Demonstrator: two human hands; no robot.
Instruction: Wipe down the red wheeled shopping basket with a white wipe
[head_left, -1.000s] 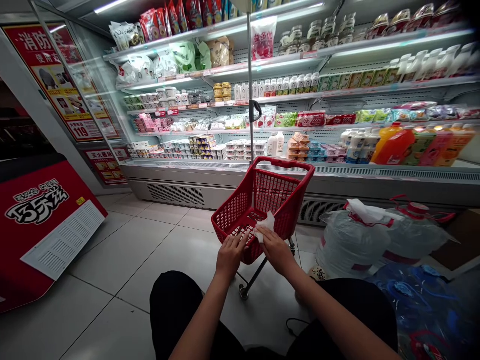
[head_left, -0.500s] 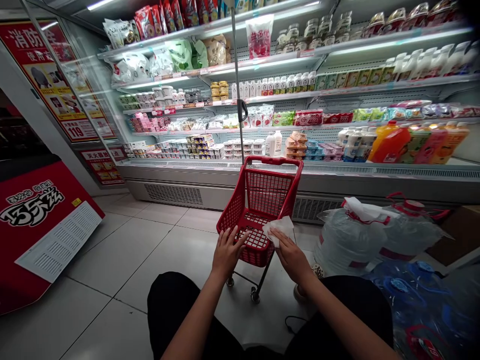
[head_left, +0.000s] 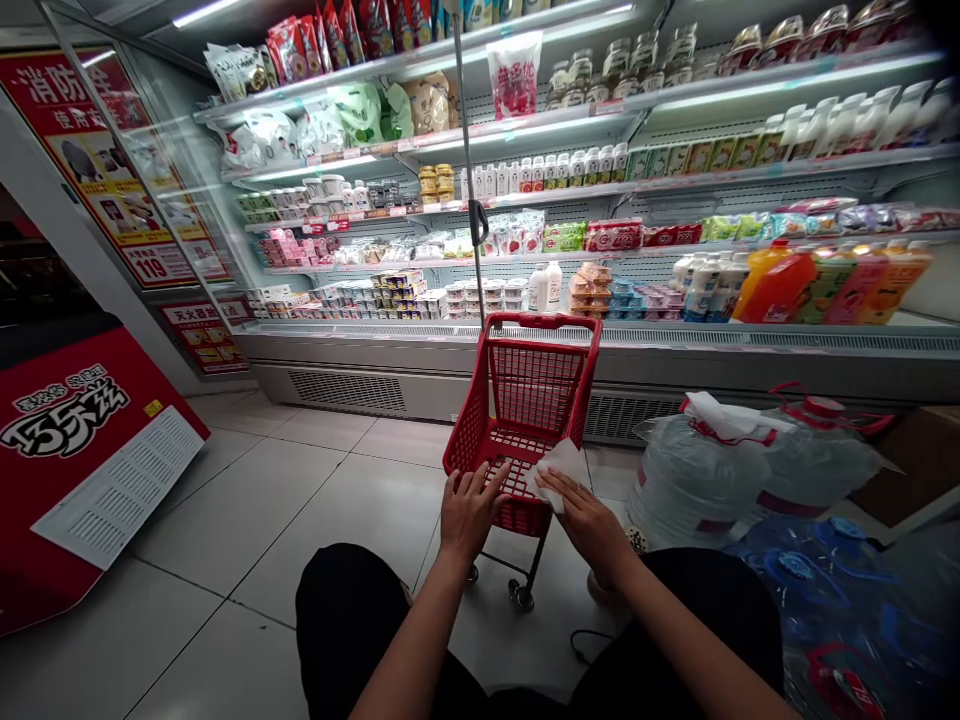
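A small red shopping cart [head_left: 534, 385] with a lattice basket stands on the tiled floor between my knees and the cooler. At its near left rim, my left hand [head_left: 469, 510] rests with the fingers spread and nothing in them. Over the near right rim, my right hand [head_left: 589, 515] presses a crumpled white wipe [head_left: 564, 465] against the plastic. Part of the wipe sticks out above my fingers. The thumb side of that hand and the rim beneath it are hidden.
An open cooler [head_left: 352, 385] full of dairy and drinks spans the back. Bagged large water bottles [head_left: 697, 475] and blue-capped jugs [head_left: 806, 575] crowd the right. To the left stands a red freezer [head_left: 67, 500]. A black cable [head_left: 589, 645] lies on the floor.
The cart's near end and its wheels have swung slightly right. My left hand has moved a little right along with the rim. My right hand still holds the wipe, which has changed shape.
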